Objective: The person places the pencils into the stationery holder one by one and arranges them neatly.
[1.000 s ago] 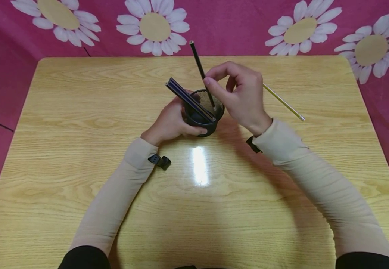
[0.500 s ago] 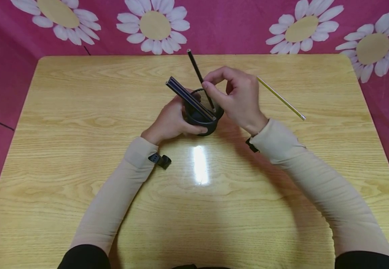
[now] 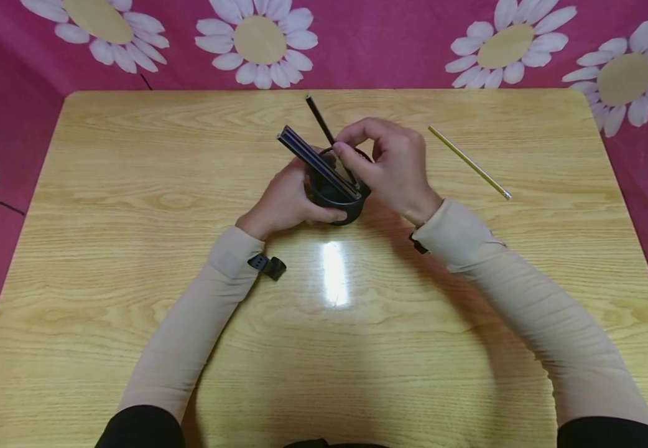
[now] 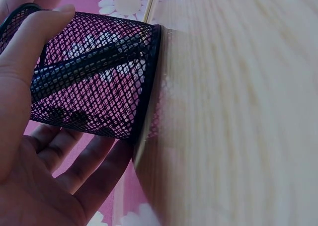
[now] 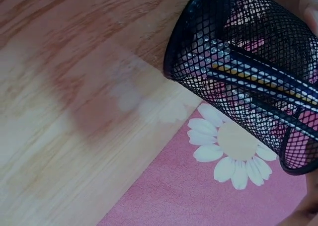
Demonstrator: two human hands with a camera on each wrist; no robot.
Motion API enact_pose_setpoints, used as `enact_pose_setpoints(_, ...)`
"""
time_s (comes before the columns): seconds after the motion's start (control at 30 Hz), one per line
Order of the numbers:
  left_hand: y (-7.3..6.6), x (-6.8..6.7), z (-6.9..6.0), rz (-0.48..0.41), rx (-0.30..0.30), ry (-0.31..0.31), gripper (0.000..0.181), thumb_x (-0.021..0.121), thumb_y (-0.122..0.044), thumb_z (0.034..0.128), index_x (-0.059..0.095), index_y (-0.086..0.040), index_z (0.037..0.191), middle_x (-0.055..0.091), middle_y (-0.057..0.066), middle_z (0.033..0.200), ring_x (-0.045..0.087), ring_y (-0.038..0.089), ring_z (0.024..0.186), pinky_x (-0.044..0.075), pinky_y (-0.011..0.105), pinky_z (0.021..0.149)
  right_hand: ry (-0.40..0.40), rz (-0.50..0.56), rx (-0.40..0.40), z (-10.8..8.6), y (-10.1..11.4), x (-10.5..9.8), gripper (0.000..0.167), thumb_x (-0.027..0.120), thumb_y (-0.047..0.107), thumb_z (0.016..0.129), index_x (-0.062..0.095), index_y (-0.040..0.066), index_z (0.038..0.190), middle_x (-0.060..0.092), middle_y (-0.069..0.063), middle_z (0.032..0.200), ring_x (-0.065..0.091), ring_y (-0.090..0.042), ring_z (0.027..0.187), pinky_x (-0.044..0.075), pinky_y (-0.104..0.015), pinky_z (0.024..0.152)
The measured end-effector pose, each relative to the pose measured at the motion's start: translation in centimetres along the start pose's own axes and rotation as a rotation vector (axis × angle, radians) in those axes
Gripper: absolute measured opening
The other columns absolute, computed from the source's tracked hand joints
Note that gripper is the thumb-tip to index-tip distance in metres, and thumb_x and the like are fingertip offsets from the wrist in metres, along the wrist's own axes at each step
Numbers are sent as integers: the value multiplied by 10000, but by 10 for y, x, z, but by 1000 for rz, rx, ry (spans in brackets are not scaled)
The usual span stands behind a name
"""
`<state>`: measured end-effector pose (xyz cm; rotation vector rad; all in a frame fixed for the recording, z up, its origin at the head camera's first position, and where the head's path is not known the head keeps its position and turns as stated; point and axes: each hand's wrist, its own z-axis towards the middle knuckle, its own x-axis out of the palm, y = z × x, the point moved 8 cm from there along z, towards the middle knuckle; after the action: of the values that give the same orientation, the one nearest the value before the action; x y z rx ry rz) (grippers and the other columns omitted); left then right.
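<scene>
A black mesh pencil cup point(image 3: 352, 213) stands on the wooden table, and my left hand point(image 3: 285, 198) grips it round the side. The thumb point(image 4: 37, 35) and spread fingers lie about the mesh in the left wrist view. Several dark pencils point(image 3: 314, 158) lean to the left inside the cup, their upper ends past the rim. My right hand point(image 3: 395, 165) pinches one more black pencil point(image 3: 318, 117) between thumb and forefinger over the rim, its lower part inside the cup. In the right wrist view, pencils point(image 5: 258, 74) show through the mesh.
A yellow pencil point(image 3: 469, 162) lies on the table point(image 3: 413, 361) to the right of my right hand. Behind the table's far edge hangs a pink cloth point(image 3: 380, 43) with white daisies. A bright light reflection shows in front of the cup.
My right hand has lowered the black pencil deeper into the cup, moving slightly left and nearer. The yellow pencil's far end has come into sight. My left hand keeps its hold.
</scene>
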<state>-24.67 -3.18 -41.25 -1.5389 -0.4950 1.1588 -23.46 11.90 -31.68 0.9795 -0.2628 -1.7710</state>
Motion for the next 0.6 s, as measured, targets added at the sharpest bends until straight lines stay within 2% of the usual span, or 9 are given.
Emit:
enact_pose_setpoints(0.23, 13, 2, 3, -31, -22, 10, 976, 1051, -275, 720, 530, -99, 1526, 637, 38, 1407, 582, 173, 1282, 368, 363, 1174, 35, -21, 19, -3, -1, 7, 77, 818, 92, 990, 809, 16, 978, 794, -67, 900, 470, -139, 577, 328, -222, 553)
enact_pose_setpoints(0.3, 13, 2, 3, -41, -21, 15, 965, 1047, -273, 726, 527, -96, 1520, 643, 35, 1396, 584, 177, 1282, 370, 370, 1176, 44, -23, 23, -4, -1, 8, 81, 816, 97, 994, 811, 17, 983, 794, -69, 906, 478, -164, 587, 332, -235, 564)
enact_pose_setpoints(0.33, 7, 2, 1, -39, -20, 17, 951, 1040, -228, 733, 524, -73, 1516, 643, 53, 1394, 585, 197, 1284, 372, 378, 1176, 46, -25, 24, -4, -1, 9, 84, 817, 100, 994, 811, 17, 985, 794, -69, 910, 483, -171, 593, 334, -240, 570)
enact_pose_setpoints(0.6, 4, 2, 0, -42, -24, 16, 930, 1033, -206, 744, 527, -73, 1513, 648, 46, 1388, 584, 193, 1283, 368, 383, 1180, 65, -59, 20, -3, -2, 10, 89, 819, 110, 996, 813, 22, 998, 797, -73, 925, 511, -201, 605, 346, -254, 587)
